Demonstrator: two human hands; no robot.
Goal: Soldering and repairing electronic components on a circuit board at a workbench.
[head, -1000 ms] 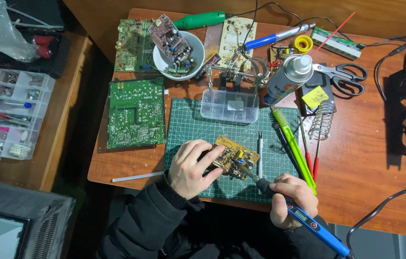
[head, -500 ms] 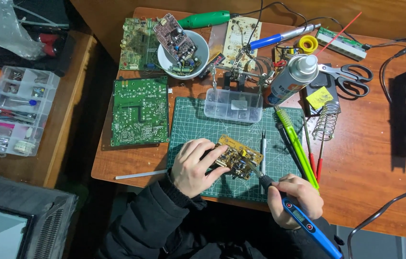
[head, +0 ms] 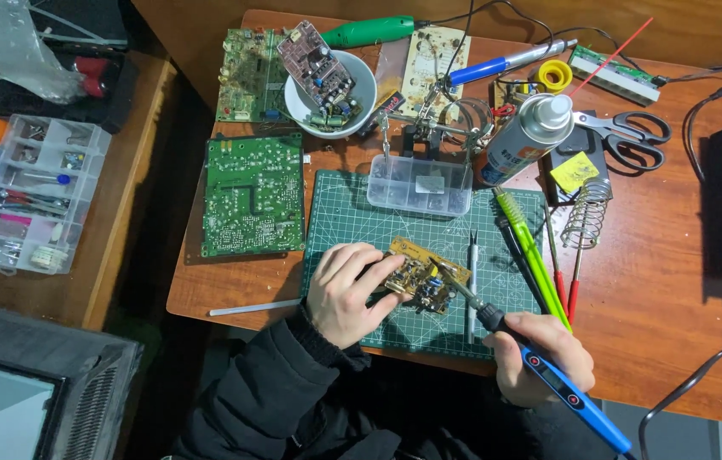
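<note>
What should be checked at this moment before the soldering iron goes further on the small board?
1. Small yellow circuit board steadied by left hand: ok, fingers rest on its left edge.
2. Soldering iron gripped in right hand: ok.
3. Iron tip on the board: ok, though the exact joint cannot be told.
4. Board lying on green cutting mat: ok.
5. Left fingers apart from the tip: ok, a gap shows.
6. Tweezers beside the iron's shaft: cannot tell if touching.
</note>
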